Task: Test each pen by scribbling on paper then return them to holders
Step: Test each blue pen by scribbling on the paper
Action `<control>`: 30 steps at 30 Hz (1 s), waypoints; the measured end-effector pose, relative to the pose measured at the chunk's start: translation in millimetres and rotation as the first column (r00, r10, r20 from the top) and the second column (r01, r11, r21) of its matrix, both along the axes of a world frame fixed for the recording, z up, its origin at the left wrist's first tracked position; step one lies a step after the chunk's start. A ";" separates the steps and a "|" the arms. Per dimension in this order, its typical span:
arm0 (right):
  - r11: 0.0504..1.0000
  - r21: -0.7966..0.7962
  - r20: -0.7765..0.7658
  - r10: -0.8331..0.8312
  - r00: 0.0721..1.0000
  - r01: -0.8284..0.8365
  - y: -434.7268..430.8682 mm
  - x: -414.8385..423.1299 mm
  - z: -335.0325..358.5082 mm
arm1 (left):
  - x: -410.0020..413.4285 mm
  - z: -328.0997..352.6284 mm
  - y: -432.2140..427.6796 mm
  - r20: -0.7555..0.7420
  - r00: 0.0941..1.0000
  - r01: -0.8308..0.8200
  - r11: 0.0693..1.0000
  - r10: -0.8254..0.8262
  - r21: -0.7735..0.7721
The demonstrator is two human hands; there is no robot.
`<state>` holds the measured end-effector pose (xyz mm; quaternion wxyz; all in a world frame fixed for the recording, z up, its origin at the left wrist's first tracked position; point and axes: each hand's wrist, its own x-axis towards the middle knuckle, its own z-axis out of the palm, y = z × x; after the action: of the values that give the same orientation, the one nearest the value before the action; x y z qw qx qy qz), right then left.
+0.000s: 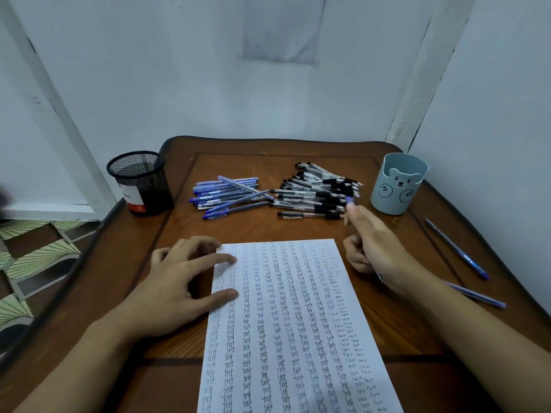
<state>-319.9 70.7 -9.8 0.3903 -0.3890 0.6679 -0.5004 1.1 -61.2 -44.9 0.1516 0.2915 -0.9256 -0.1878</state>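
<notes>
a: what lies nearest?
b: the paper, flat on the wooden worktop and filled with columns of the word "test".
a: and the hands?
b: the left hand rests on the paper's left edge, fingers spread, with the index tip and thumb tip pressing on the sheet. the right hand hovers just off the paper's upper right corner. its fingers are curled and pinching a blue pen, which points away from the paper. it's blurred, so i can't tell the exact grip.
a: any other pens?
b: a loose blue pen lies right of the paper, and a second loose pen lies further right. beyond the paper's top edge a heap of blue pens meets a heap of black pens.
a: the holders?
b: a black mesh holder stands beyond the paper's top left. a pale blue bear holder stands beyond its top right.
</notes>
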 end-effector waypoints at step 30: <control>0.948 0.134 -0.920 0.227 0.320 -0.288 -174.5 52.2 13.7 | 1.7 -2.0 -8.9 -0.028 0.999 -0.035 0.999 0.036 0.033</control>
<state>-267.7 -103.8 3.9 0.0109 -0.7132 0.6859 -0.1442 2.8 -70.1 -46.8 0.1632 0.3075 -0.9149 -0.2042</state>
